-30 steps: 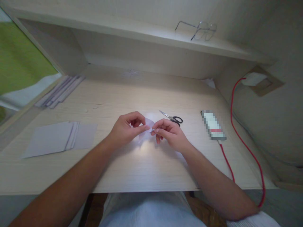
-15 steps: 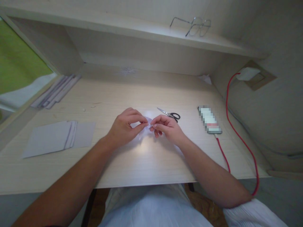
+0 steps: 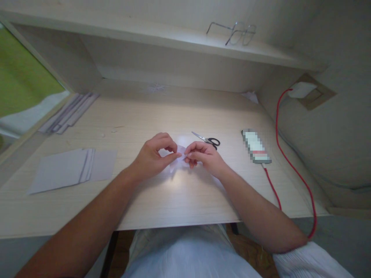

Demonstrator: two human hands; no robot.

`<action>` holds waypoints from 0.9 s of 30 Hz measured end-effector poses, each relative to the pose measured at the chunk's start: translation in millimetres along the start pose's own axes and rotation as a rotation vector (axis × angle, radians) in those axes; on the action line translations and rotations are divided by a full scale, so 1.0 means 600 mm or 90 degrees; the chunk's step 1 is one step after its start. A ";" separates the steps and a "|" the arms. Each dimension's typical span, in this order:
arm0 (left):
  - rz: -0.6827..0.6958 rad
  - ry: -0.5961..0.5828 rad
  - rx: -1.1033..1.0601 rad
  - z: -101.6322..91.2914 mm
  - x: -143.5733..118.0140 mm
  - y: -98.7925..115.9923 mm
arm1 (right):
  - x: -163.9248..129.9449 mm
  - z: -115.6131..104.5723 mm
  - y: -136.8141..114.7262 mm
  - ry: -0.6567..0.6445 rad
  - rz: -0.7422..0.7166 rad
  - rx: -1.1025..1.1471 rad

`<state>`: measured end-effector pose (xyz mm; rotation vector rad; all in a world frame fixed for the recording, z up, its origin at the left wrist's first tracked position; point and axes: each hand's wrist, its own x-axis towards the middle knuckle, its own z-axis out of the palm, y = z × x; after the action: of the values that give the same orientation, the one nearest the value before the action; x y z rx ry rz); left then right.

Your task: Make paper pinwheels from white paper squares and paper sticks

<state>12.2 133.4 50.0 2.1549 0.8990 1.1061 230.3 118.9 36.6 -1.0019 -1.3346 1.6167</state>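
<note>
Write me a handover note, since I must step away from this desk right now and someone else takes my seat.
Left hand: pinches the small paper piece at its left side.
Right hand: pinches the same piece at its right.
The piece is held just above the desk, partly folded; how far is unclear.
Scissors lie behind the right hand, untouched.
Paper stack lies at the left, unfolded.
</note>
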 end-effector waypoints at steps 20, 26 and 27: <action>-0.069 -0.099 -0.075 -0.008 0.002 0.007 | -0.002 0.003 -0.006 -0.034 0.028 -0.005; -0.081 -0.085 -0.078 -0.009 0.002 0.006 | -0.002 0.004 -0.007 -0.041 0.022 0.000; -0.079 -0.082 -0.082 -0.009 0.002 0.005 | -0.002 0.004 -0.008 -0.040 0.020 0.000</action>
<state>9.4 133.4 55.6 2.0112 0.8659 0.9283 229.1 117.5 41.5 -0.9823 -1.3670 1.6844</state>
